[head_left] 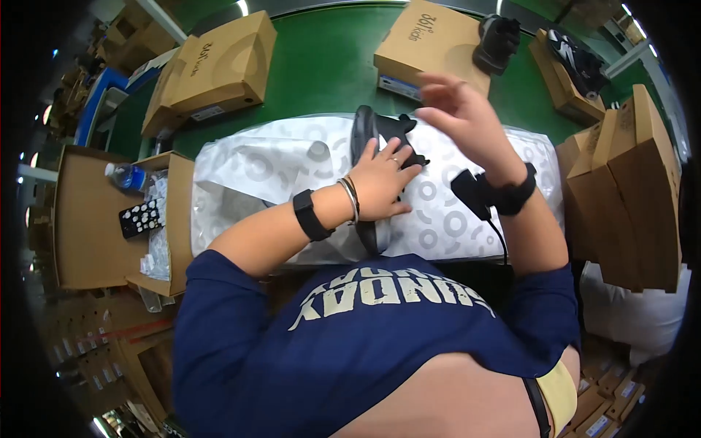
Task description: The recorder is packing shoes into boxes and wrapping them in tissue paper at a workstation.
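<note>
A black shoe (361, 131) lies on its side on white patterned tissue paper (255, 160), its sole toward the left. My left hand (383, 179) rests over the middle of the shoe with fingers spread, hiding much of it. Above the paper to the right, my right hand (460, 117) is raised with its fingers apart and nothing in them. It is nearest to a brown shoebox (423, 44) at the back, which carries another black shoe (498, 45). A black device with a cable (471, 193) is strapped to my right wrist.
Another closed shoebox (219, 66) stands at the back left on the green surface (328, 58). An open carton (95, 219) at the left holds a bottle (125, 176) and small clear packets. More shoes sit in a box (573, 87) at the far right; brown cartons (621, 197) stand below.
</note>
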Action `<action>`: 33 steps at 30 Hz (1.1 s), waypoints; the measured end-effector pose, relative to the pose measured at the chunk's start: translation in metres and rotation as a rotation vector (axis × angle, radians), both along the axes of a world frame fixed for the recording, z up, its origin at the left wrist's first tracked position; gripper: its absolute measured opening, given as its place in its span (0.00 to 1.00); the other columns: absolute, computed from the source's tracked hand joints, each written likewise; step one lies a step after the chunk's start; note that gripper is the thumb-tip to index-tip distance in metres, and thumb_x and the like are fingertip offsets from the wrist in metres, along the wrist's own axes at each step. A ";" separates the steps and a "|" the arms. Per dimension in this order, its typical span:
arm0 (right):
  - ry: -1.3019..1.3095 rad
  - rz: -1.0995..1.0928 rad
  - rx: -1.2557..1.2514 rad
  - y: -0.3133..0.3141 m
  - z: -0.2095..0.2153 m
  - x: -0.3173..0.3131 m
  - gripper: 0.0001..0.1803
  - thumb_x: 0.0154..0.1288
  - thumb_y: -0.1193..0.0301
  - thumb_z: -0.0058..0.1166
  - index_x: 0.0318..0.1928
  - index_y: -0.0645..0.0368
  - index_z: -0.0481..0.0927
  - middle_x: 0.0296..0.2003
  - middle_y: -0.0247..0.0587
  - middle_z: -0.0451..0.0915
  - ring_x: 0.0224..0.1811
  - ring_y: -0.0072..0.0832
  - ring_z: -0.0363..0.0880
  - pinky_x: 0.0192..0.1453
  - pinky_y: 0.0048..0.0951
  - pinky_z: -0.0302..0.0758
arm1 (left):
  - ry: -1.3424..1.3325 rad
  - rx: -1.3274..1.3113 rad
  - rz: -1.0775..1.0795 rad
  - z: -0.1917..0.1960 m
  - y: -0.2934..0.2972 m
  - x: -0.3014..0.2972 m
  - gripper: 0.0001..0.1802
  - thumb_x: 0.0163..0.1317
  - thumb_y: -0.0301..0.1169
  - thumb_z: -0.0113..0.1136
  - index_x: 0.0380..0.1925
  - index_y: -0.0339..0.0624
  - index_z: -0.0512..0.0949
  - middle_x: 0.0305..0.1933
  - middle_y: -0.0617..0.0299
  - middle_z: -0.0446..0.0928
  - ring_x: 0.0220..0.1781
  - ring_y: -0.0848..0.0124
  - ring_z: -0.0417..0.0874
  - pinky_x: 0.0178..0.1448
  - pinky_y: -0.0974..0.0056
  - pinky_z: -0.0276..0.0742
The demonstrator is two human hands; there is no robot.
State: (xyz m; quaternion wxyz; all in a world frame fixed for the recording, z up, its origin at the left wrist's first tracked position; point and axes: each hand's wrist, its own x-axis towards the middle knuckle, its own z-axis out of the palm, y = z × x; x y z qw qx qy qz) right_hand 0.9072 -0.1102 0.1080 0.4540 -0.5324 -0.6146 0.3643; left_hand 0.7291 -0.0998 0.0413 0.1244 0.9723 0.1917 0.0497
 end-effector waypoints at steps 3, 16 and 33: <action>-0.455 0.246 0.172 0.018 -0.003 -0.023 0.25 0.51 0.65 0.56 0.50 0.61 0.70 0.44 0.51 0.73 0.46 0.40 0.71 0.51 0.31 0.68 | -0.350 -0.157 0.153 0.014 0.006 -0.029 0.27 0.43 0.36 0.62 0.46 0.40 0.71 0.52 0.50 0.67 0.55 0.55 0.66 0.56 0.56 0.60; -0.553 0.236 0.180 0.037 -0.020 -0.078 0.22 0.52 0.62 0.55 0.45 0.64 0.74 0.37 0.50 0.76 0.39 0.41 0.74 0.45 0.36 0.68 | -1.461 -1.232 1.352 -0.062 0.033 -0.277 0.26 0.52 0.26 0.56 0.52 0.31 0.62 0.47 0.50 0.71 0.45 0.62 0.76 0.47 0.62 0.73; 0.224 -0.432 -0.249 -0.015 -0.087 0.175 0.30 0.48 0.79 0.53 0.55 0.64 0.62 0.35 0.38 0.76 0.31 0.21 0.75 0.37 0.21 0.73 | -0.060 -0.239 -0.159 0.083 0.050 0.055 0.25 0.58 0.41 0.51 0.53 0.41 0.66 0.43 0.47 0.75 0.43 0.59 0.77 0.47 0.61 0.72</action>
